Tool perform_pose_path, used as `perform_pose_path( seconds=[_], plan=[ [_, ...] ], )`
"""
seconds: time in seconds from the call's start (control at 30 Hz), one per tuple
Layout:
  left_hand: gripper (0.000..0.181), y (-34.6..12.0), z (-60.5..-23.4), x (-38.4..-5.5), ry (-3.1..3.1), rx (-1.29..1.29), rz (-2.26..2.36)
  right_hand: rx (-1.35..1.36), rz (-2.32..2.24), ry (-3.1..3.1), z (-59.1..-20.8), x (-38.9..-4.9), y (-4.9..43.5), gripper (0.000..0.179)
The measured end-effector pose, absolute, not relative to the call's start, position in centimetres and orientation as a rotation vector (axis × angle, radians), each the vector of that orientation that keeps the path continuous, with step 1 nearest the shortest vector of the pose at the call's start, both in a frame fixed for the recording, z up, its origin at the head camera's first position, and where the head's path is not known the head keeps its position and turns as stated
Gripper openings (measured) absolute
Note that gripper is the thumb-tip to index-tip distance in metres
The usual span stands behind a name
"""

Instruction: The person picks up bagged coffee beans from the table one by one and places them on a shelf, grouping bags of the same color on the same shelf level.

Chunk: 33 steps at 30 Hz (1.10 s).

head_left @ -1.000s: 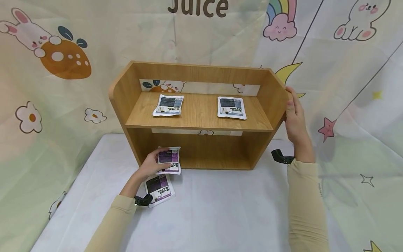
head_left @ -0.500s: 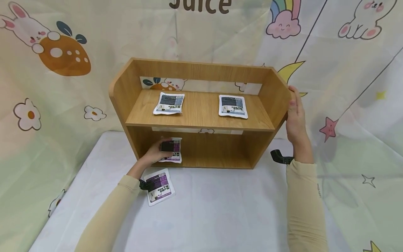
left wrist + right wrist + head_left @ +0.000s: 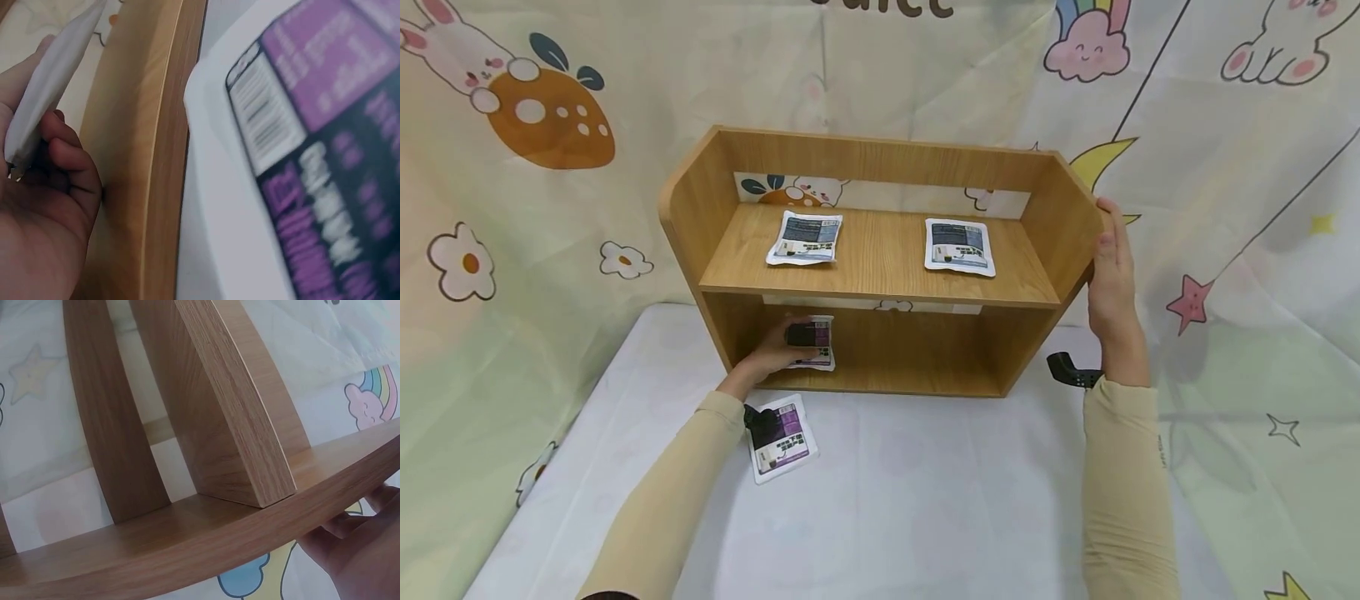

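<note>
My left hand (image 3: 771, 350) grips a purple-and-black labelled pouch (image 3: 823, 343) inside the lower compartment of the wooden shelf (image 3: 880, 287), near its left side. In the left wrist view that pouch (image 3: 53, 78) shows edge-on between thumb and curled fingers. A second purple pouch (image 3: 786, 446) lies on the white table just in front of the shelf, partly under the left wrist. My right hand (image 3: 1112, 275) rests against the outer face of the shelf's right side panel; its fingers (image 3: 381, 497) are partly hidden behind the panel in the right wrist view.
Two blue-labelled pouches lie on the upper board, one at left (image 3: 805, 238) and one at right (image 3: 959, 247). A white-covered table (image 3: 925, 492) extends in front. A patterned cloth (image 3: 925, 83) hangs behind the shelf.
My left hand has carried the held pouch up and forward from the shelf's front edge into the lower compartment. My right hand stays at the side panel. The head view has tilted slightly down.
</note>
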<state>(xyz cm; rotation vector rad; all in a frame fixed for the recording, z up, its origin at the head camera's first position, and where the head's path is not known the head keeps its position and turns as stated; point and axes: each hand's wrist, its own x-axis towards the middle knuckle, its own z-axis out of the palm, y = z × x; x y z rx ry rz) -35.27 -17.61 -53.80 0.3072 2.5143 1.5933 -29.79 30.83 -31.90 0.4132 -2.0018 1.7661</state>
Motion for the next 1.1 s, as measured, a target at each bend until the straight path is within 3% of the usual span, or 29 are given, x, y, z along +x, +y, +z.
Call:
perform_pose_path(
  seconds=[1.1],
  plan=[
    [0.072, -18.2, -53.8, -37.9, 2.762, 0.43, 1.204, 0.438, 1.81, -1.901, -31.9, -30.1, 30.4, 0.044]
  ],
)
